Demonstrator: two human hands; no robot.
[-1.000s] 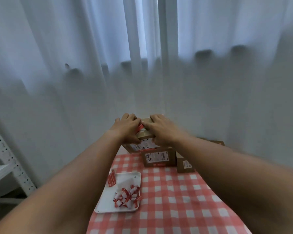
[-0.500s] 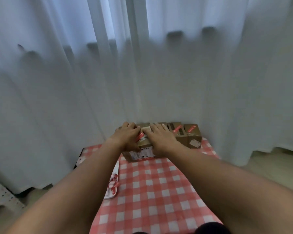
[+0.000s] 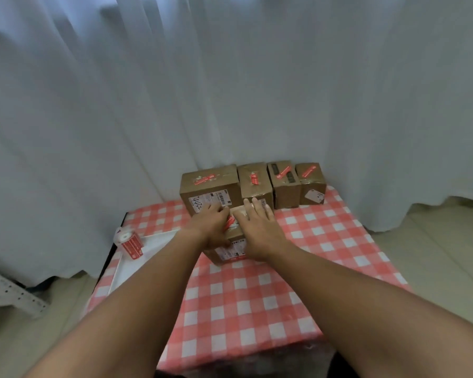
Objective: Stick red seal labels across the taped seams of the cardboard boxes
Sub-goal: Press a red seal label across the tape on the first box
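I press my left hand (image 3: 212,218) and right hand (image 3: 257,223), fingers flat and grasping nothing, on the front box (image 3: 228,248), apparently smoothing its red label (image 3: 230,221) over the seam.

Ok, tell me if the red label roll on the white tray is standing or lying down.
Lying down: the red label roll rests on its side on the white tray, its white core end showing.

We see a table under a red-and-white checked cloth (image 3: 246,304). Our hands press on a cardboard box (image 3: 227,251) standing on it. Just beyond our fingers four sealed boxes (image 3: 281,186) stand in a row at the far edge. Left of our grip lies a white tray (image 3: 137,257).
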